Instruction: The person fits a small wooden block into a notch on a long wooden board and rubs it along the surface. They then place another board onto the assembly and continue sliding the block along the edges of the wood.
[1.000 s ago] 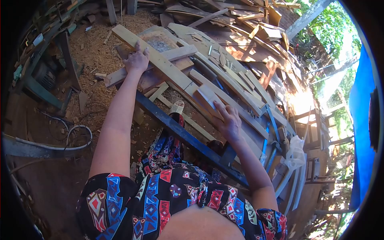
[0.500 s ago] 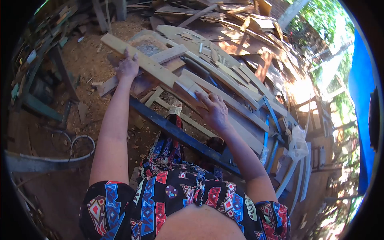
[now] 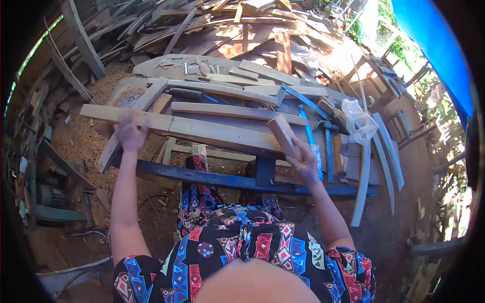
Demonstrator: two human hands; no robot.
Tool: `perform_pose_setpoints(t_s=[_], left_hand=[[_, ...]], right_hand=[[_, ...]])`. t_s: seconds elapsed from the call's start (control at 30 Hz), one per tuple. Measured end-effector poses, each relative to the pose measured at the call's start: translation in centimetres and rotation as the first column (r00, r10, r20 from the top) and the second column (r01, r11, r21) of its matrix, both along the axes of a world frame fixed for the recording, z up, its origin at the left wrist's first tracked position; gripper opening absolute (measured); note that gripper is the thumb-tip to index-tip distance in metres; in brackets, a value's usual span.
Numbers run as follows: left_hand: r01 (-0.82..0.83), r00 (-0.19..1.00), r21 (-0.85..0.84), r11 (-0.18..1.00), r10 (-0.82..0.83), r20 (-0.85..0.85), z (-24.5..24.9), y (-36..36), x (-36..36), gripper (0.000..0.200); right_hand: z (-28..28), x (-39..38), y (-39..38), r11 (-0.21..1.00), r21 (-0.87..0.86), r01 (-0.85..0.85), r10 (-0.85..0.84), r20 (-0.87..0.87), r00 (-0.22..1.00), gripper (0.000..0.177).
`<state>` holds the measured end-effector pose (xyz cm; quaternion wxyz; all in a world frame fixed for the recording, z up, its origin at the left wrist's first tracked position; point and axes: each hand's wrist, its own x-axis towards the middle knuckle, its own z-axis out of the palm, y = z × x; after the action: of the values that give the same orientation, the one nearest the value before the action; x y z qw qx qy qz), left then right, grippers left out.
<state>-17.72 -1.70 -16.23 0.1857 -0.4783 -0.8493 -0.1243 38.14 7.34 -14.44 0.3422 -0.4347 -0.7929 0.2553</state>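
A long, pale wooden board [image 3: 222,134] lies across the bench in front of me, with a thin dark line across it left of its middle. At the board's left part is my left hand [image 3: 132,134], blurred, its fingers spread over the wood. My right hand [image 3: 305,162] grips a short rectangular wooden block [image 3: 283,135] by its lower end. The block is tilted up over the board's right end, with a pale strip along one edge. Behind the board lies a narrower wooden strip [image 3: 237,112].
A hammer [image 3: 329,146], a blue metal bar [image 3: 305,123] and a clear plastic bag [image 3: 359,121] lie at the bench's right. Curved wooden pieces [image 3: 384,161] stick out there. Small offcuts [image 3: 242,73] lie farther back, before a large scrap-wood pile [image 3: 212,30]. Wood shavings [image 3: 83,131] cover the left floor.
My view has turned, so the board now appears more level. My right hand has lifted the block off the board's surface and tilted it up. My left hand stays by the board's left part.
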Motion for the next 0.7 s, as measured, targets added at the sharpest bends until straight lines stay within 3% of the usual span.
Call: perform_pose_setpoints(t_s=[0.03, 0.07, 0.17, 0.23, 0.27, 0.4, 0.53, 0.7], left_hand=[[0.136, 0.99, -0.086, 0.987, -0.132, 0.051, 0.8, 0.3, 2.3, 0.075], [0.14, 0.99, -0.091, 0.986, -0.137, 0.044, 1.8, 0.5, 4.5, 0.075], [0.21, 0.976, -0.158, 0.965, -0.199, 0.084, 5.3, 0.7, 9.7, 0.083], [0.281, 0.957, -0.358, 0.89, -0.288, 0.037, 7.5, 0.8, 10.7, 0.09], [0.382, 0.92, -0.284, 0.879, -0.391, 0.026, 6.4, 1.1, 9.9, 0.088], [0.54, 0.842, -0.162, 0.826, -0.53, 0.105, 4.3, 2.5, 7.6, 0.07], [0.557, 0.83, -0.131, 0.82, -0.551, 0.083, 4.4, 3.1, 6.8, 0.067], [0.645, 0.762, 0.09, 0.759, -0.648, -0.003, 5.8, 3.7, 7.0, 0.074]], right_hand=[[-0.9, 0.7, 0.1, 0.997, -0.076, 0.03, -0.042, -0.157, 0.987, 0.06], [-1.4, 1.1, 0.1, 0.987, -0.156, 0.047, -0.094, -0.307, 0.947, 0.061], [-0.9, 1.1, -0.1, 0.954, -0.298, 0.04, -0.176, -0.445, 0.878, 0.061], [-1.0, 1.5, -0.2, 0.956, -0.286, 0.061, -0.18, -0.413, 0.893, 0.061], [-1.0, 1.6, -0.2, 0.959, -0.27, 0.085, -0.188, -0.379, 0.906, 0.061], [0.1, 1.4, -0.9, 0.967, -0.25, 0.044, -0.138, -0.371, 0.918, 0.061], [1.3, 2.2, -1.3, 0.977, -0.206, 0.045, -0.145, -0.503, 0.852, 0.06], [3.9, 4.0, -1.8, 0.981, -0.181, 0.064, -0.162, -0.597, 0.786, 0.062]])
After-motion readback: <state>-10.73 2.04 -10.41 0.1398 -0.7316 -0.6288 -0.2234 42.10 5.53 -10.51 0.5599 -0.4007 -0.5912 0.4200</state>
